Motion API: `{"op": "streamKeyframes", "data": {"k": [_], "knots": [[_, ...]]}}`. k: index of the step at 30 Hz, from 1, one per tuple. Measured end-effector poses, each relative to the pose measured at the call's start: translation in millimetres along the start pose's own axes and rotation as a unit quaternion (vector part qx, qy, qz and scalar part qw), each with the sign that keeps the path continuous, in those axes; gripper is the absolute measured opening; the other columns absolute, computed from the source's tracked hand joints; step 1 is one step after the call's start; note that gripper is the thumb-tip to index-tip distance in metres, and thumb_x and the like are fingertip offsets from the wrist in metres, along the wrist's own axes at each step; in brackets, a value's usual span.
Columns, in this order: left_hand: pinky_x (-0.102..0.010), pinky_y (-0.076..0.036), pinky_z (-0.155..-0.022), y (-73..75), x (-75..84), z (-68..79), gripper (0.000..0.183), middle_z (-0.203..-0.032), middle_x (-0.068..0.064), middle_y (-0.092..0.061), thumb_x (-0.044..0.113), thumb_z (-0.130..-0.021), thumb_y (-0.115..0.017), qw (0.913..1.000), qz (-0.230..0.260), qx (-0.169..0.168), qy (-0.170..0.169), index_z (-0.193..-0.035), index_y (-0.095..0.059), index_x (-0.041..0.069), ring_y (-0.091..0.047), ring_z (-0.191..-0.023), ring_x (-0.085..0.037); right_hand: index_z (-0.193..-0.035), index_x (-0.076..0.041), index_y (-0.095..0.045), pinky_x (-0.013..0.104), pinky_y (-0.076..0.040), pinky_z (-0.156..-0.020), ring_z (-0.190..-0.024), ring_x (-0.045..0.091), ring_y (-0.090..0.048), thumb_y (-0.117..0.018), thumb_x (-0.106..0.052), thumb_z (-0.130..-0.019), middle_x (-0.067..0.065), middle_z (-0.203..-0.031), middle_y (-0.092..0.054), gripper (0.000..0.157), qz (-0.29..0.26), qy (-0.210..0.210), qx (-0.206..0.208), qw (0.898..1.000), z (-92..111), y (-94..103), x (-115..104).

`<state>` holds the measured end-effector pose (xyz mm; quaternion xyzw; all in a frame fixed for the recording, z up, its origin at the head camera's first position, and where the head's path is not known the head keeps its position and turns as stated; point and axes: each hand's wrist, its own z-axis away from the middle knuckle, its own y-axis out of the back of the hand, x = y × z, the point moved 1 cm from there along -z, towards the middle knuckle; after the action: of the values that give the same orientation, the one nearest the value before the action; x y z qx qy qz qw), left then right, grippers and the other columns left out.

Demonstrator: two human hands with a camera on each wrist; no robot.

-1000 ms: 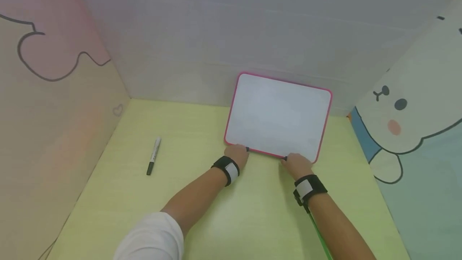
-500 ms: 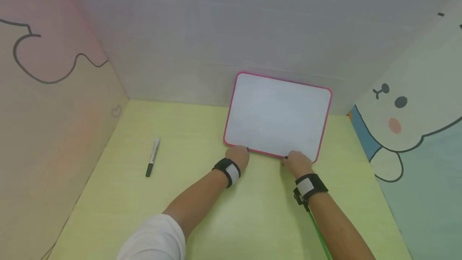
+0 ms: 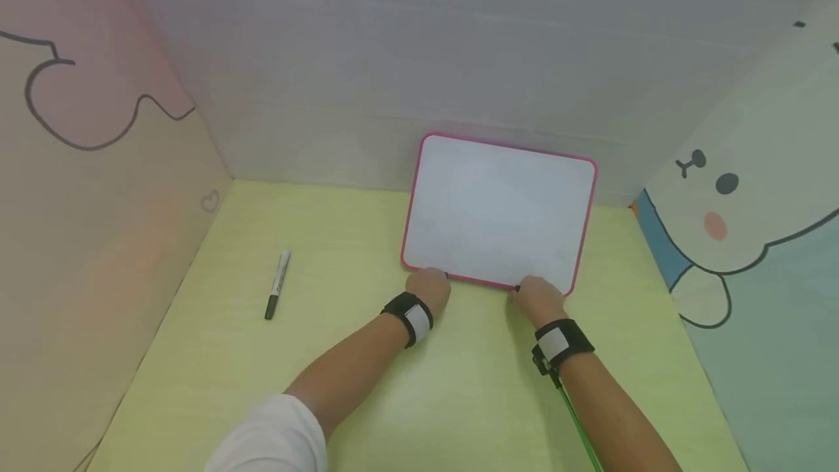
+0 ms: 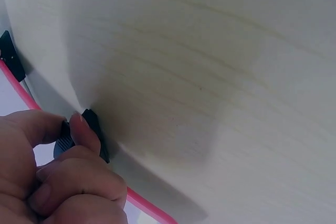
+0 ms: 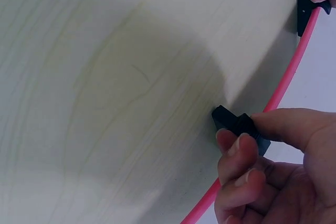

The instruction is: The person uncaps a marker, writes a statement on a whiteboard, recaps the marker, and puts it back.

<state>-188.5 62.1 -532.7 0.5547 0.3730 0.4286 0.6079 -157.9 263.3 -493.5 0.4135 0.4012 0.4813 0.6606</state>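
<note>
A small whiteboard (image 3: 501, 210) with a pink frame leans back near the rear wall, slightly turned. Two black clips sit on its lower edge. My left hand (image 3: 429, 290) pinches the left clip (image 4: 97, 135) between thumb and index finger, its other fingers curled. On the right clip (image 5: 236, 121), my right hand (image 3: 540, 300) has a similar pinch, with the thumb on one side and fingertips on the other. From the head view, both hands mostly cover the clips.
A marker (image 3: 277, 285) with a black cap lies on the pale yellow tabletop (image 3: 341, 268), left of the board. Behind the board stands a grey-white wall (image 3: 328, 93); cartoon-printed side panels (image 3: 734, 210) close in left and right. A green cord (image 3: 580, 425) runs along the right forearm.
The whiteboard has shifted slightly to the left, and both hands have moved along with it while keeping their pinch on the clips. The marker stays put.
</note>
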Motion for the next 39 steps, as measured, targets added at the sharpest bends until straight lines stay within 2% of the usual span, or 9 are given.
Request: {"op": "streamKeyframes", "data": {"k": [6, 13, 20, 24, 29, 35, 39], "knots": [[-0.027, -0.044, -0.043, 1.6, -1.9, 11.7, 0.029, -0.059, 0.005, -0.049, 0.017, -0.090, -0.055, 0.9999, 0.006, -0.003, 0.009, -0.062, -0.057, 0.012, -0.042, -0.052, -0.008, -0.068, 0.000, -0.058, 0.043, -0.050, -0.060, -0.064, 0.025, -0.056, -0.059, -0.023, -0.088, 0.015, -0.072, -0.063, 0.031, 0.008, 0.025, 0.017, 0.999, 7, -3.7, -3], [-0.028, -0.046, -0.043, 2.7, -5.9, 24.9, 0.030, -0.057, 0.006, -0.048, 0.016, -0.089, -0.057, 0.9995, 0.028, 0.015, 0.010, -0.058, -0.054, 0.013, -0.043, -0.052, -0.007, -0.066, -0.002, -0.056, 0.039, -0.047, -0.056, -0.063, 0.024, -0.053, -0.059, -0.022, -0.087, 0.012, -0.070, -0.061, 0.029, 0.003, 0.020, 0.004, 1.000, 14, -4.8, -8], [-0.030, -0.045, -0.042, -0.7, -15.2, 35.1, 0.032, -0.054, 0.005, -0.046, 0.016, -0.086, -0.059, 0.9963, 0.077, 0.020, 0.033, -0.054, -0.053, 0.012, -0.042, -0.050, -0.008, -0.065, -0.003, -0.055, 0.035, -0.044, -0.053, -0.061, 0.022, -0.051, -0.060, -0.022, -0.087, 0.010, -0.067, -0.058, 0.029, 0.005, 0.036, 0.000, 0.999, 20, -9.9, -16], [-0.030, -0.043, -0.040, 0.3, -18.8, 39.9, 0.032, -0.054, 0.005, -0.044, 0.014, -0.086, -0.058, 0.9962, 0.082, 0.019, 0.025, -0.054, -0.052, 0.011, -0.038, -0.050, -0.008, -0.063, -0.003, -0.054, 0.034, -0.043, -0.051, -0.059, 0.022, -0.050, -0.059, -0.020, -0.086, 0.010, -0.064, -0.057, 0.029, 0.009, 0.051, 0.010, 0.999, 22, -12.4, -19], [-0.030, -0.045, -0.042, -3.4, -24.3, 45.6, 0.031, -0.055, 0.005, -0.047, 0.014, -0.085, -0.058, 0.9966, 0.080, 0.018, 0.011, -0.055, -0.052, 0.012, -0.041, -0.051, -0.008, -0.065, -0.002, -0.056, 0.037, -0.047, -0.054, -0.059, 0.022, -0.053, -0.061, -0.021, -0.086, 0.011, -0.066, -0.060, 0.029, 0.015, 0.061, 0.011, 0.998, 27, -12.9, -24], [-0.029, -0.036, -0.041, -9.3, -34.6, 55.5, 0.031, -0.055, 0.003, -0.049, 0.017, -0.085, -0.055, 0.9854, 0.165, 0.031, 0.026, -0.054, -0.051, 0.012, -0.045, -0.052, -0.010, -0.065, -0.002, -0.057, 0.036, -0.047, -0.052, -0.058, 0.021, -0.053, -0.063, -0.023, -0.086, 0.010, -0.064, -0.059, 0.031, 0.015, 0.061, 0.008, 0.998, 36, -13.7, -32], [-0.028, -0.031, -0.039, -11.3, -41.8, 64.6, 0.033, -0.053, 0.004, -0.045, 0.019, -0.083, -0.055, 0.9824, 0.180, 0.037, 0.030, -0.052, -0.048, 0.012, -0.043, -0.050, -0.010, -0.065, -0.003, -0.057, 0.036, -0.047, -0.051, -0.058, 0.020, -0.052, -0.065, -0.024, -0.086, 0.009, -0.063, -0.058, 0.031, 0.011, 0.064, 0.002, 0.998, 43, -14.8, -39]]}}
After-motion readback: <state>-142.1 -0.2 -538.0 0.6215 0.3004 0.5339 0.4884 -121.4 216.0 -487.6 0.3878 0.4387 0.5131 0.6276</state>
